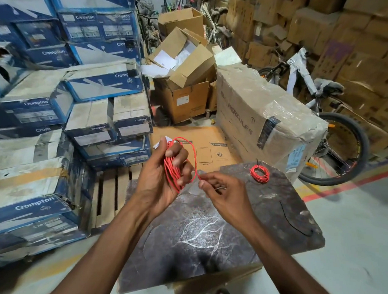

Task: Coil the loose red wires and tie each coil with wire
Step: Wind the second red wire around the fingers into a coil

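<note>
Red wire coil (172, 168) gripped in left hand (157, 178); right hand (222, 191) pinches its end.

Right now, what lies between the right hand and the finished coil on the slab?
Head view: only bare dark slab lies between the right hand and the finished coil; nothing stands there.

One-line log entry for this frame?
left hand: gripping red coil | right hand: pinching wire end | finished coil: on slab
</note>
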A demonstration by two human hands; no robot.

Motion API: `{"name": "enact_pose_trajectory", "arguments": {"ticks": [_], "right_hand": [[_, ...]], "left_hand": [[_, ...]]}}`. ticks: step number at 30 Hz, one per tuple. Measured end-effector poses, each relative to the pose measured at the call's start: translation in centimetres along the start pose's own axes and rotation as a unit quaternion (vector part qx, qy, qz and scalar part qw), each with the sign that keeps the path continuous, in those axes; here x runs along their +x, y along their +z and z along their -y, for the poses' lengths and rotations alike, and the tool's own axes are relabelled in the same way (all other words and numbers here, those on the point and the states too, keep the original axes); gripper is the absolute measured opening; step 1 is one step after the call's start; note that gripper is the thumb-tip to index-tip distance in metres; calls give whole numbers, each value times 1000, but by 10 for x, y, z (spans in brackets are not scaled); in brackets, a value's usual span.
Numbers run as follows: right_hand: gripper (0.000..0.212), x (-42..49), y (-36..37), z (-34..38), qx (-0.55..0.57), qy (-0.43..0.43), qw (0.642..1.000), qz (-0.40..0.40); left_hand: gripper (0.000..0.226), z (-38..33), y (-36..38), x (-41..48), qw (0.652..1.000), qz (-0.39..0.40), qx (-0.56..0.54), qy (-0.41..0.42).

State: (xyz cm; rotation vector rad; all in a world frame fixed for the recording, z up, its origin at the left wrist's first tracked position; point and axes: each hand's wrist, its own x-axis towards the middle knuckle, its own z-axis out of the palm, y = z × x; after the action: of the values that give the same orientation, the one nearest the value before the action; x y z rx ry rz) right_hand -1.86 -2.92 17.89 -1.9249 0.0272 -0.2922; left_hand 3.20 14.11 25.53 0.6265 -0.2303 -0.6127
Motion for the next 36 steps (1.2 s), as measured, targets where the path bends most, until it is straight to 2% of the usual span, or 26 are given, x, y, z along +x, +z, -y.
{"name": "enact_pose_trajectory", "arguments": {"ticks": [4,7,9,13,17,18,19,23,25,30,33,36], "right_hand": [[13,-11,4,8,-7,-1,1000,-15],[10,-16,4,16,-11,-12,1000,-27],[7,-17,3,20,-19,-19,999,-30],[8,-20,-3,29,-56,-61,996,-42],[9,-21,-10,33,-79,-112,988,-65],[10,-20,-13,33,-84,-118,987,-74],[11,-20,-17,32,-89,-120,985,-84],[9,-14,-35,31,-93,-118,978,-141],[5,-9,-44,33,-86,-116,975,-168],[12,8,-56,47,-64,-111,976,-177],[23,16,-54,55,-66,-111,985,-113],[35,19,-47,63,-65,-110,991,-37]], "left_hand": [[41,-1,7,14,992,-60,85,67],[39,-1,12,24,966,-94,218,106],[40,3,13,26,920,-107,350,142],[58,12,3,26,776,-121,587,195],[64,16,-7,25,712,-164,646,223],[63,15,-9,26,709,-178,644,225],[60,14,-11,26,727,-187,624,219],[50,7,-9,26,853,-220,446,157],[45,5,-6,22,895,-221,367,127],[47,6,-2,11,958,-166,230,53],[51,6,-1,5,987,-112,114,7],[52,5,1,-1,998,-52,21,-24]]}}
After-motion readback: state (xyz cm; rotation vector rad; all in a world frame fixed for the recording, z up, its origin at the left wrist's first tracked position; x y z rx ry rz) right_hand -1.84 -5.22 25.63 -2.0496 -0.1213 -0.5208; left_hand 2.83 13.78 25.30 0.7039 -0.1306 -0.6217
